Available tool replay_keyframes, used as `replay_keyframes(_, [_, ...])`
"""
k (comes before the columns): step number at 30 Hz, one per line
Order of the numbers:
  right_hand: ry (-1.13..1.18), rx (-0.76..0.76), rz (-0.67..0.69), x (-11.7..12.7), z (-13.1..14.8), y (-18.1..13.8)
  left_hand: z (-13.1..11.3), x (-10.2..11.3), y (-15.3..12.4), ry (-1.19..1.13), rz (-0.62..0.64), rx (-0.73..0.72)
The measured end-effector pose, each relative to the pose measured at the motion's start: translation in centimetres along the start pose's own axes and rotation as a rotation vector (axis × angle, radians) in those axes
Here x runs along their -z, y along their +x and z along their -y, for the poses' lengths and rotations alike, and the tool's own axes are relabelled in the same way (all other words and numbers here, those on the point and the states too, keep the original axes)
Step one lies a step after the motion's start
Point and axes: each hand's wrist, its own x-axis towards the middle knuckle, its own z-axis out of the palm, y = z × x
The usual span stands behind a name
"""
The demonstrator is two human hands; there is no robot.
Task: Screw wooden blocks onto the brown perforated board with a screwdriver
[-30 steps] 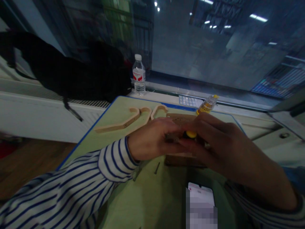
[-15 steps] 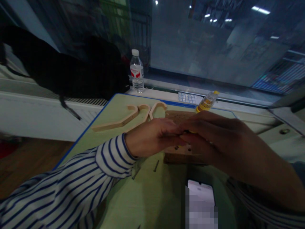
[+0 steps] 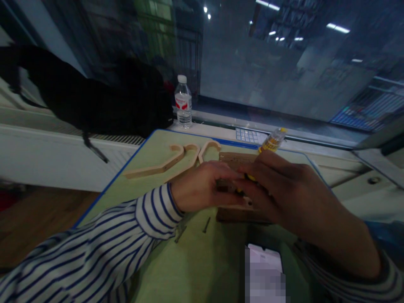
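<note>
Over a brown wooden block (image 3: pixel 236 157) on the table, my two hands meet at the fingertips. My right hand (image 3: pixel 296 195) is closed in a pinch on a small yellow-and-black tool (image 3: pixel 251 177), mostly covered by the fingers. Thumb and fingers of my left hand (image 3: pixel 202 187) are closed just left of it, over the block; what they pinch is hidden. A dark hole (image 3: pixel 249 202) shows in the lighter wood below the fingers. Two loose screws, one nearer screw (image 3: pixel 180 234) and another screw (image 3: pixel 206 224), lie on the tabletop left of the block.
Curved pale wooden pieces (image 3: pixel 154 169) lie behind my left hand. A phone (image 3: pixel 268 261) rests near me. A yellow-labelled bottle (image 3: pixel 272 142) leans behind the block. On the sill stand a water bottle (image 3: pixel 183 103) and a black bag (image 3: pixel 116 101).
The view has tilted up slightly. My right hand has turned a little, showing more of the yellow-and-black tool. Both hands stay together over the block.
</note>
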Motion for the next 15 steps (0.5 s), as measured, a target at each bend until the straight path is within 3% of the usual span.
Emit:
replay_keyframes(9, [0.215,-0.045,0.094,1.4,-0.4,-1.0,-0.9,-0.1,0.1,0.091,0.003,0.046])
replay_keyframes(15, [0.107,-0.036,0.049,0.9,-0.5,-0.8,-0.5,-0.1,0.0,-0.031,0.097,0.066])
